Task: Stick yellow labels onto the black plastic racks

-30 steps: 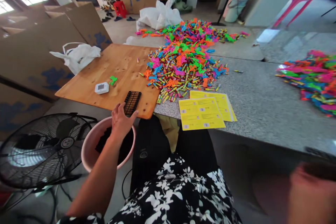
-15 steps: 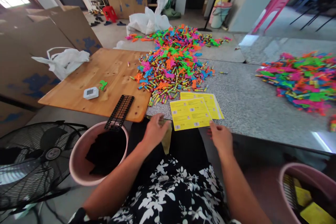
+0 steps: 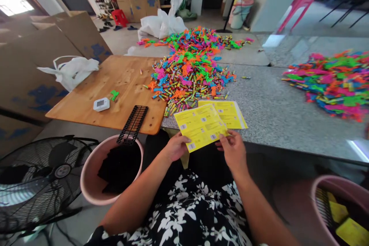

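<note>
A yellow printed sheet [image 3: 201, 127] with small barcodes is held tilted over the table's front edge. My left hand [image 3: 178, 146] pinches its lower left corner, thumb on top. At the lower right corner, my right hand [image 3: 233, 148] grips the same sheet between thumb and fingers. Beneath and behind it, another yellow sheet [image 3: 235, 117] with a white edge lies on the speckled grey table [image 3: 259, 100]. Just beyond the sheets rises a heap of bright plastic toy guns and small candy-like tubes [image 3: 190, 77].
On the wooden board [image 3: 127, 73] are a white device [image 3: 101, 103], a green toy gun [image 3: 114, 95] and a black rack [image 3: 133, 123] overhanging a pink tub [image 3: 86, 177]. Another heap [image 3: 331, 84] lies right, above a second tub [image 3: 317, 196]. A fan [image 3: 62, 171] stands left.
My left hand has closed on the sheet's left corner. The sheet has shifted left and toward me and is now tilted, with my right hand following it inward.
</note>
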Demonstrator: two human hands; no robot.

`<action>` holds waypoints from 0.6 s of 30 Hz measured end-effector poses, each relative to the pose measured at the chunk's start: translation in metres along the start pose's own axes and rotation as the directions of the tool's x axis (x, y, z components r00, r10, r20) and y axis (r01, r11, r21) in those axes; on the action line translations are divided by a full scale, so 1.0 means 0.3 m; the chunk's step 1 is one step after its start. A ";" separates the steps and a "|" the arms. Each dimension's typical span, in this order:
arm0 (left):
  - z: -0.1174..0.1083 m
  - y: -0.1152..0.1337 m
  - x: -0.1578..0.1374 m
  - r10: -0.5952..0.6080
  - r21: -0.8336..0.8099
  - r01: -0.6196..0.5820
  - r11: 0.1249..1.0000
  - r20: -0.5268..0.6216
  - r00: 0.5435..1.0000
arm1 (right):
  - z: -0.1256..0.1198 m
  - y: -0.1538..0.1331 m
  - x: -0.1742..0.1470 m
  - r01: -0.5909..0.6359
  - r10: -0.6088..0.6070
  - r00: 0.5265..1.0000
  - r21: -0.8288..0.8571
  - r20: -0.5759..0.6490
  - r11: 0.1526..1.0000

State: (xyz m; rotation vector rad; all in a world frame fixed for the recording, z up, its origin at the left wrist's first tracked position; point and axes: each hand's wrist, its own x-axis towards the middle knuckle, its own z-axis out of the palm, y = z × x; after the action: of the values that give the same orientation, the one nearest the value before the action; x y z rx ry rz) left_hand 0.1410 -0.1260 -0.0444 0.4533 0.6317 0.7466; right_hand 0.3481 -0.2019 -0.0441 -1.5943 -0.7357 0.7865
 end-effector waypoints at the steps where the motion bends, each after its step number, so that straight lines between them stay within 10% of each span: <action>1: -0.006 0.002 -0.010 -0.002 -0.020 0.002 1.000 0.010 1.000 | 0.013 -0.012 -0.011 0.007 -0.008 1.000 0.014 0.025 1.000; 7: -0.007 0.034 -0.007 0.061 -0.046 -0.071 0.996 -0.190 0.980 | 0.069 -0.029 -0.053 0.100 -0.102 0.995 0.100 0.016 0.990; 12: -0.004 0.043 0.017 0.159 0.082 -0.144 0.986 -0.224 0.962 | 0.055 0.000 0.012 -0.078 0.087 0.996 0.249 -0.024 0.965; 18: 0.004 0.026 0.040 0.202 0.203 -0.150 0.968 -0.266 0.942 | 0.007 0.008 0.068 -0.035 0.035 0.999 0.017 0.014 0.999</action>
State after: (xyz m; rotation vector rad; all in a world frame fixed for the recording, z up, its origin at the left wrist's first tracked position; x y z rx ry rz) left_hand 0.1448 -0.1121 -0.0433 0.5803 0.9437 0.9403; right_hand 0.3583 -0.1845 -0.0487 -1.5914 -0.7109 0.8284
